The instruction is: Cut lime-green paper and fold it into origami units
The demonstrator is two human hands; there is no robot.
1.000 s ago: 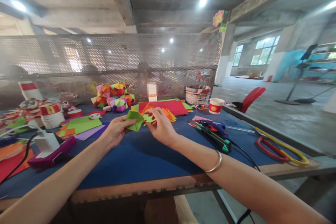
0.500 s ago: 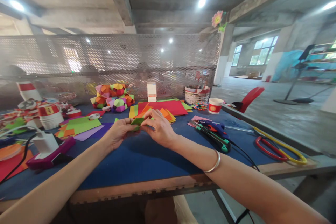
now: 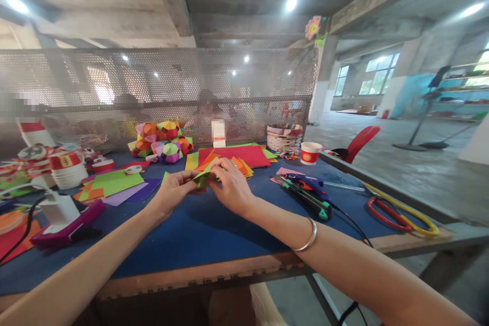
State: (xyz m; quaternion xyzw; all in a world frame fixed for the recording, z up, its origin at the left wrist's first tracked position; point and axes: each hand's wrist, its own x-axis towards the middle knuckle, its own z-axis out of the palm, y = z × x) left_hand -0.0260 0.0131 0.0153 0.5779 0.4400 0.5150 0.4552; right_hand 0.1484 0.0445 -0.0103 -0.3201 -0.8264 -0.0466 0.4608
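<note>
Above the middle of the blue table, a small folded green paper [image 3: 203, 177] is pinched between both hands. My left hand [image 3: 176, 189] grips its left side with the fingers closed. On the right side, my right hand [image 3: 232, 183] holds the paper between thumb and fingers; a ring and a silver bracelet show on this side. Just behind the hands lie orange paper pieces [image 3: 240, 165] on a red sheet [image 3: 252, 156]. Folded paper balls [image 3: 169, 152] in several colours stand at the back left of the hands.
Left are coloured sheets [image 3: 118, 180], stacked paper cups [image 3: 69, 169] and a purple power strip [image 3: 69, 226]. Right are a green-black cutter [image 3: 305, 197], a glue gun [image 3: 309, 183], large scissors [image 3: 389, 216], a paper cup [image 3: 310, 154] and a basket [image 3: 284, 138]. A perforated screen [image 3: 164, 76] stands behind.
The green paper has changed from lying flatter to standing more open, with a pointed flap raised beside my right fingers. The view has shifted slightly to the right.
</note>
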